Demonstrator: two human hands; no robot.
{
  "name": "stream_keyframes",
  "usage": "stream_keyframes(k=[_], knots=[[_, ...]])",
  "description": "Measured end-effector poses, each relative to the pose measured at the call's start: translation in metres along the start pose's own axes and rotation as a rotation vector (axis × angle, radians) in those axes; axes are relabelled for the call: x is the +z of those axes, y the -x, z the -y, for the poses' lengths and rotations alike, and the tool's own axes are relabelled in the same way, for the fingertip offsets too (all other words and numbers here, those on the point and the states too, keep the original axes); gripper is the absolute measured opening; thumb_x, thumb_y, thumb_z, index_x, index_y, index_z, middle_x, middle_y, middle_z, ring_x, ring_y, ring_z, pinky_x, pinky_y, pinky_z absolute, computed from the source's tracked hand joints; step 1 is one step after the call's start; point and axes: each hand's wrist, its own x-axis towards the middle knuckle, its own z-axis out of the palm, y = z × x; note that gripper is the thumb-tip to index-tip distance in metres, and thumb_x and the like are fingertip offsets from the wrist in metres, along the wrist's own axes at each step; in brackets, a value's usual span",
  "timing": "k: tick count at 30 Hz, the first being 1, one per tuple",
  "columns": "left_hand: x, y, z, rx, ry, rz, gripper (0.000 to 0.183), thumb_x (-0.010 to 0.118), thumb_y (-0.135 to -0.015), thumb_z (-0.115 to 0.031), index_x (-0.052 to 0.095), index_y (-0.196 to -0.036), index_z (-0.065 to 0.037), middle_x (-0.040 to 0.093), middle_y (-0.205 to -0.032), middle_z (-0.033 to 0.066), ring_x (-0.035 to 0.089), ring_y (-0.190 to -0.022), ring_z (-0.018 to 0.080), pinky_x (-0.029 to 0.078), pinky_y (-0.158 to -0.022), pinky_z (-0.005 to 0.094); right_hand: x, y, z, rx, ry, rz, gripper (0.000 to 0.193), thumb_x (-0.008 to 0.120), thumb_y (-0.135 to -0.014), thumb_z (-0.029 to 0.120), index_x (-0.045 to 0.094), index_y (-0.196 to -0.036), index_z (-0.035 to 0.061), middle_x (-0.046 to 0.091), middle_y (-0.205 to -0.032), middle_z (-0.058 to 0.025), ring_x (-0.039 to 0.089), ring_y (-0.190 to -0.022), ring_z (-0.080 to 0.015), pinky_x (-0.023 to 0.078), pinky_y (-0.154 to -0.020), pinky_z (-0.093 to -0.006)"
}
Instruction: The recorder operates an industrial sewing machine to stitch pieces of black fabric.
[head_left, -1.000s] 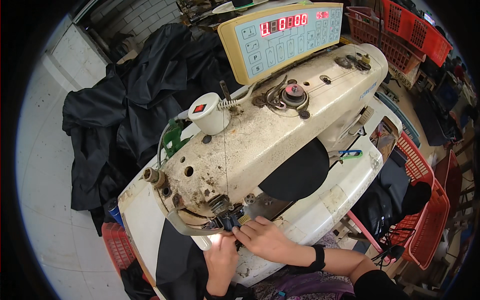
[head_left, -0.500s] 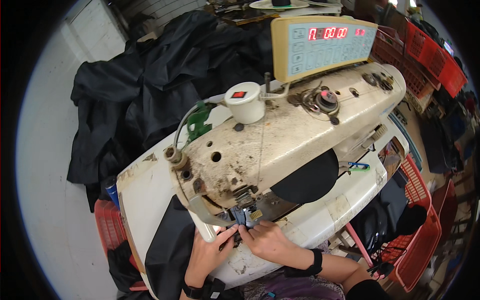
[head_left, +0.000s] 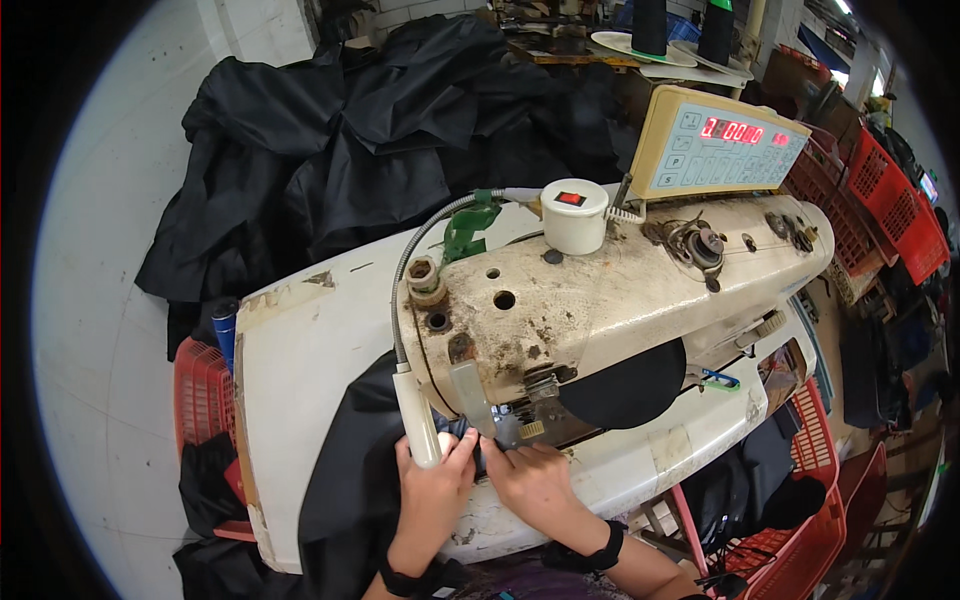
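Observation:
A worn cream sewing machine [head_left: 590, 310] stands across the middle, and both my hands are close together in front of its needle end. My left hand [head_left: 432, 495] is closed on the edge of a black fabric piece [head_left: 350, 470], which drapes down over the table's near-left side. Beside it my right hand [head_left: 533, 490] has its fingers bent and pressed together on the same work, just below the presser foot area. The machine's end and a white tubular lamp [head_left: 418, 420] hide part of the fabric and the needle. Both wrists wear black bands.
A control panel [head_left: 720, 145] with red lit digits sits above the machine. Heaped black fabric [head_left: 370, 150] lies behind the white table [head_left: 290, 400]. Red baskets stand at the left [head_left: 205, 385] and right [head_left: 820, 500]. Cones of dark thread [head_left: 650, 30] stand at the back.
My view has shifted, so the machine sits lower and further right. Both hands stay at the needle end, the left more upright beside the lamp. The panel's digits have changed.

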Motion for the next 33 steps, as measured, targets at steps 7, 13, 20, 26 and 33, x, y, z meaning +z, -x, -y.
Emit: stream_keyframes(k=[7,13,20,26,33], knots=[[0.011,-0.012,-0.030,-0.078,-0.074,-0.057,0.031,0.064,-0.085,-0.005,0.067,-0.115,0.000,0.063,-0.098,0.0128,0.058,-0.094,0.0346,0.049,-0.078,0.0427,0.005,0.001,-0.005,0.087,0.003,-0.079,0.029,0.070,-0.071,0.013,0.070,-0.099,0.0057,0.057,-0.060,-0.0010,0.059,-0.053,-0.0170,0.047,-0.053,-0.0306],[0.015,-0.020,-0.024,-0.100,-0.018,-0.106,0.029,0.065,-0.085,-0.005,0.065,-0.113,0.002,0.063,-0.095,0.0197,0.059,-0.094,0.0399,0.049,-0.078,0.0471,0.003,0.000,-0.005,0.103,-0.015,-0.088,0.027,0.070,-0.073,0.014,0.070,-0.099,0.0066,0.057,-0.060,-0.0013,0.059,-0.052,-0.0181,0.047,-0.054,-0.0312],[0.020,-0.025,0.011,-0.018,-0.030,-0.145,0.020,0.068,-0.084,-0.009,0.065,-0.103,-0.002,0.063,-0.089,0.0178,0.062,-0.077,0.0384,0.051,-0.065,0.0437,0.001,0.002,-0.004,0.116,-0.068,-0.101,0.021,0.070,-0.077,0.011,0.069,-0.098,0.0073,0.057,-0.059,-0.0027,0.059,-0.053,-0.0198,0.048,-0.055,-0.0320],[0.023,-0.028,0.028,0.306,-0.300,-0.206,0.010,0.066,-0.082,-0.004,0.060,-0.089,0.001,0.058,-0.090,0.0161,0.057,-0.083,0.0383,0.048,-0.074,0.0464,-0.002,0.003,-0.002,0.107,-0.078,-0.101,0.019,0.071,-0.078,0.011,0.069,-0.097,0.0077,0.058,-0.061,-0.0034,0.060,-0.054,-0.0210,0.049,-0.056,-0.0324],[-0.020,-0.033,0.030,-0.209,0.241,-0.197,0.012,0.061,-0.089,-0.003,0.055,-0.098,0.002,0.060,-0.092,0.0211,0.058,-0.087,0.0409,0.048,-0.078,0.0463,-0.003,0.004,-0.005,0.069,-0.108,-0.102,0.017,0.071,-0.078,0.009,0.070,-0.095,0.0077,0.058,-0.060,-0.0034,0.060,-0.054,-0.0211,0.048,-0.055,-0.0334]])
